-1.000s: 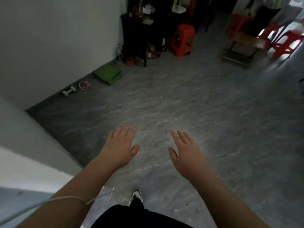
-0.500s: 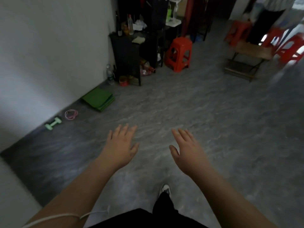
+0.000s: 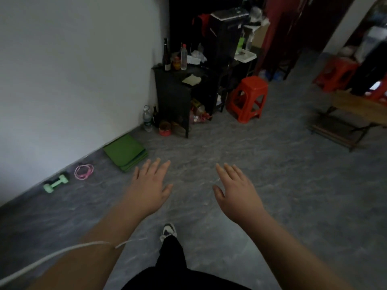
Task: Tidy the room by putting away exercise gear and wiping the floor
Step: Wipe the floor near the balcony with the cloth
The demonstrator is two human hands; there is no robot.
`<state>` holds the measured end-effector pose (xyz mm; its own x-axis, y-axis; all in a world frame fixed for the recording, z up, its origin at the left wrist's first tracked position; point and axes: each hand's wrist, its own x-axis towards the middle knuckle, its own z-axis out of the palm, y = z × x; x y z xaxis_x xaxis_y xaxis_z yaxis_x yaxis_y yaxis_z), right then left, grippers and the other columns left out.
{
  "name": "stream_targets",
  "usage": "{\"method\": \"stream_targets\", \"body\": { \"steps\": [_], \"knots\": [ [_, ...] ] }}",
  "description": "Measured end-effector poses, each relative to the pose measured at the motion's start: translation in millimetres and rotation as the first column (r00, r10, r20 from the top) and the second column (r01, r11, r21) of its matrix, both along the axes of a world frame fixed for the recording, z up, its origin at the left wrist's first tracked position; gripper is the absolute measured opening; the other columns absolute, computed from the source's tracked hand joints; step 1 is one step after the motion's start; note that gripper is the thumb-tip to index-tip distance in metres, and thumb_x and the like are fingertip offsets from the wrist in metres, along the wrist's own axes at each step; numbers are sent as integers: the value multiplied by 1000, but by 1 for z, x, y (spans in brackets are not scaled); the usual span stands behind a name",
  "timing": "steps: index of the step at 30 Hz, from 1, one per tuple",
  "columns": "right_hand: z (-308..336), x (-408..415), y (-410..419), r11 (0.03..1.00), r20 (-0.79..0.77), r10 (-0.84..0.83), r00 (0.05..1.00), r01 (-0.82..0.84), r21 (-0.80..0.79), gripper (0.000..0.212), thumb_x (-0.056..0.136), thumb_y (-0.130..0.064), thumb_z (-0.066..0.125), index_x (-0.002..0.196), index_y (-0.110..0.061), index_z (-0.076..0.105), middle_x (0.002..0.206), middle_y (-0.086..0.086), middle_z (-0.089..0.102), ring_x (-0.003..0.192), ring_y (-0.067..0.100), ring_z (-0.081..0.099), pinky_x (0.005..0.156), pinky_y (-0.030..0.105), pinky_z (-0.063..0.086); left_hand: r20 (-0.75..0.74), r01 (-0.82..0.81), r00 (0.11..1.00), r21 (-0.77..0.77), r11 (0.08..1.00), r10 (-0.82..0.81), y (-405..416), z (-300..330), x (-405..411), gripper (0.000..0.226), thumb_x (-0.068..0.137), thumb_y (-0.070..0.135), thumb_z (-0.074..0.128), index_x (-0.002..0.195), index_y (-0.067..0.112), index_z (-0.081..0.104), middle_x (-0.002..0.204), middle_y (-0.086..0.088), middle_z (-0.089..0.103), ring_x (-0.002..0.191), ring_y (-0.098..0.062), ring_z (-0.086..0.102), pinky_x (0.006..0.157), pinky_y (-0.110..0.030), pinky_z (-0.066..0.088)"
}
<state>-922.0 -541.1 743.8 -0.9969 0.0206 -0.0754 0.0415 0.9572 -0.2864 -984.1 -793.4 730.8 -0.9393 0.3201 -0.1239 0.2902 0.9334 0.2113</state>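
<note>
A folded green exercise mat lies on the grey floor by the white wall. Left of it sit a coiled pink skipping rope and a pale green dumbbell. My left hand and my right hand are held out in front of me above the floor, palms down, fingers straight, holding nothing. The mat lies just beyond my left fingertips in the picture. My shoe shows on the floor below the hands.
A black cabinet with bottles on top stands against the wall, with bottles and a red tin at its foot. A red plastic stool is beside it. At right stand a low wooden bench and more red stools.
The view has moved forward and lifted towards the cabinet, so the mat, rope and dumbbell look nearer and lower. Both hands stay spread and empty.
</note>
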Motion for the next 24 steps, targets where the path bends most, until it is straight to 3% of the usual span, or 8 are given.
{"method": "stream_targets", "body": {
  "steps": [14,24],
  "knots": [
    [7,-369,26,999,23,-26,999,27,-32,68,101,-49,38,159,-30,7,167,-2,10,154,19,4,125,40,12,27,60,998,-29,998,-59,52,14,-382,71,98,54,37,155,33,1,165,-3,2,152,-26,0,122,-51,8],
    [-28,-630,108,997,-20,29,999,-30,-69,67,101,-47,40,159,-29,9,167,-1,13,154,21,6,124,42,16,-4,36,999,12,999,-35,133,-15,-629,68,98,51,38,155,35,5,165,1,8,151,-22,5,122,-47,9]
  ]
}}
